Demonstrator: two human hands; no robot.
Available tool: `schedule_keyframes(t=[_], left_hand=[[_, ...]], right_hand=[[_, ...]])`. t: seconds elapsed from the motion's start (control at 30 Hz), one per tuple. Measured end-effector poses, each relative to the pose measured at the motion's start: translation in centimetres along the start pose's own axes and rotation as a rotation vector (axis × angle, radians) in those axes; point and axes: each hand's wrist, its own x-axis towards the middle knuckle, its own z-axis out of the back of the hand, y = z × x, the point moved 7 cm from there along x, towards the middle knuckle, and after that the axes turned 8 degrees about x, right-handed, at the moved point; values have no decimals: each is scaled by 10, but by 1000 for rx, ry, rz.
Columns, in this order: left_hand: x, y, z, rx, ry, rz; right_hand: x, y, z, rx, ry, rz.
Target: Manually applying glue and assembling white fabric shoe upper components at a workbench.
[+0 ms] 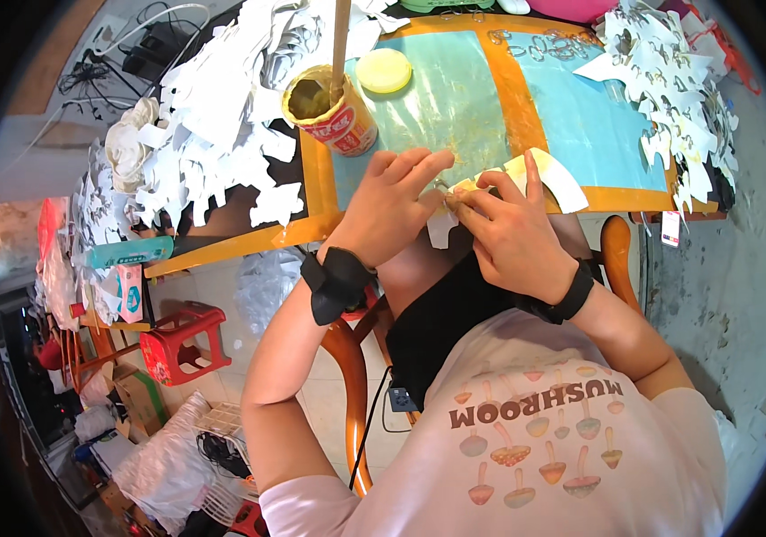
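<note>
From where I stand, the person's two hands meet just over the front edge of the table [316, 234], fingertips close together at the left end of a curved pale strip [564, 182]. The strip's long axis runs roughly crosswise, left to right, bowing away from the body, with its broad white end turning down beyond the right hand [519, 240]. That hand is the nearer one to most of its length: thumb and fingers are drawn together in a pinch near the left end, while one finger points up in front of the strip. The left hand [390, 204] comes in from the other side, its upper fingers spread loosely and its thumb side toward the meeting point; whether it is clamped on anything there I cannot tell, as the spot is small and partly covered. So the free end lies to the right, and the worked end sits between the hands. Left of and beyond the left hand stands a tub [347, 132] with a stick [341, 40] in it, a yellow lid [384, 71] lying just beside. White cutouts [213, 112] heap to the left.
</note>
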Motion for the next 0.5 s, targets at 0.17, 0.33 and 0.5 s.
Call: schedule_keyframes(t=[0.17,0.33,0.5], left_hand=[[-16,-16,-2,160,-58,2],[-26,-20,-4,194,-89,42],[-27,-21,-1,196,-126,60]], right_hand=[[0,-1,-1,16,9,-20],[3,-15,3,98,13,-93],[1,-7,-1,42,27,-12]])
